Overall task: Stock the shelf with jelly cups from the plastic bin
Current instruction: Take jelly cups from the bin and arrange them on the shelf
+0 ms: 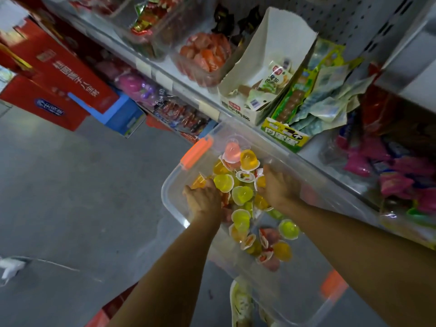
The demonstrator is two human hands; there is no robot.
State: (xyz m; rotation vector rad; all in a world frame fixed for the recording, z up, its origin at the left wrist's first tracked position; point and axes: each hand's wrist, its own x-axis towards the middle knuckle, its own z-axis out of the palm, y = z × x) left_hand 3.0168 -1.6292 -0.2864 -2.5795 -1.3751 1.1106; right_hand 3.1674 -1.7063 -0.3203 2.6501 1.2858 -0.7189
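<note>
While both hands are down in the bin, left hand (203, 201): fingers curled round jelly cups (241, 194) at the heap's left side.
Right hand (279, 187): fingers bent into the heap's right side, closing on cups too.
Plastic bin (173, 182): clear, with an orange latch (197, 152); it sits just beside the shelf's front edge, with most cups piled at its far end.
Scooping well: probably best to draw the palms together under the heap and lift a modest load, so none spill.
Shelf (313, 156): crowded with snack boxes (257, 95); aim for the bare patch just beyond the bin.
</note>
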